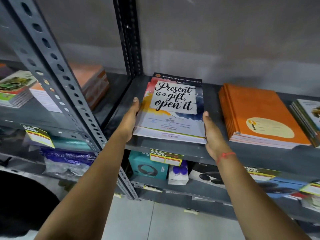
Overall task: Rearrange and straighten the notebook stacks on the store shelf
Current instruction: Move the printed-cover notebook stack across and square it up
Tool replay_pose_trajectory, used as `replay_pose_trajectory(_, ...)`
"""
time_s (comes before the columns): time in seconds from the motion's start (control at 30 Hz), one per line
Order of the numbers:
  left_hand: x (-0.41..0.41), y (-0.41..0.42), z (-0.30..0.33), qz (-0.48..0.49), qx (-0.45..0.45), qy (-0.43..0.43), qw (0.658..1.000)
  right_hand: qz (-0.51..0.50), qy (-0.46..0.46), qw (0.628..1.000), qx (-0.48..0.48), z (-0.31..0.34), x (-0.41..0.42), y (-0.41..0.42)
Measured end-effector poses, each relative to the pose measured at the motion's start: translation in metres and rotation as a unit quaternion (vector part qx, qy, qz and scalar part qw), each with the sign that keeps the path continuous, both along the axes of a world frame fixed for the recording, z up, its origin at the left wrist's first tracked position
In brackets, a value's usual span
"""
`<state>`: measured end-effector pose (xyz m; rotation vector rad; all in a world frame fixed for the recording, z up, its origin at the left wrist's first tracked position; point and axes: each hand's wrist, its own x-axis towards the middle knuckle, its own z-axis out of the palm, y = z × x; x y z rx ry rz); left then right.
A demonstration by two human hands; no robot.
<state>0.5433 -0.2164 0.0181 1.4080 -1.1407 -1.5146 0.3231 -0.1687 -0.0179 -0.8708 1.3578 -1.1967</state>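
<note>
A small stack of notebooks (173,108), its top cover reading "Present is a gift, open it", lies on the dark grey shelf (173,149) near the front edge. My left hand (129,120) presses flat against the stack's left side. My right hand (212,132) presses against its right side and front corner. Both hands clasp the stack between them. To the right lies a stack of orange notebooks (259,115), slightly fanned. At the far right edge is another stack with grey-green covers (308,118).
A perforated steel upright (57,75) stands left of the stack. Behind it, the neighbouring bay holds more notebook piles (17,87) and an orange pile (91,80). Below are headphone boxes (149,167) and yellow price tags (166,156). A grey wall backs the shelf.
</note>
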Motion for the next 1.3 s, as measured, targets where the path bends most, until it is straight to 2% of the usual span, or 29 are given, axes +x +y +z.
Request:
replay_pose_trajectory(0.17, 0.001, 0.003, -0.003, -0.006, -0.024, 0.021, 0.999, 0.014, 0.025, 0.999, -0.015, 0.003, 0.007, 0.000)
replay_pose_trajectory(0.3, 0.018, 0.005, -0.015, -0.055, -0.033, 0.015, 0.998, 0.020, 0.026, 0.999, -0.035, -0.003, -0.003, 0.010)
replay_pose_trajectory(0.4, 0.030, 0.019, -0.029, -0.068, -0.078, -0.009, 0.995, 0.008, 0.146, 0.986, -0.075, -0.001, 0.002, 0.033)
replay_pose_trajectory(0.5, 0.038, 0.024, -0.045, -0.077, -0.108, -0.005, 0.991, 0.065, 0.268, 0.958, -0.075, -0.008, 0.005, 0.039)
replay_pose_trajectory(0.63, 0.039, 0.019, -0.051, -0.086, -0.114, -0.011, 0.990, 0.043, 0.339, 0.937, -0.073, -0.014, 0.005, 0.033)
replay_pose_trajectory(1.13, 0.027, 0.018, -0.051, 0.029, -0.139, 0.022, 0.990, -0.049, 0.339, 0.937, -0.070, -0.014, 0.015, 0.028)
replay_pose_trajectory(1.3, 0.022, 0.016, -0.053, 0.052, -0.150, -0.002, 0.987, -0.075, 0.345, 0.933, -0.068, -0.013, 0.018, 0.027)
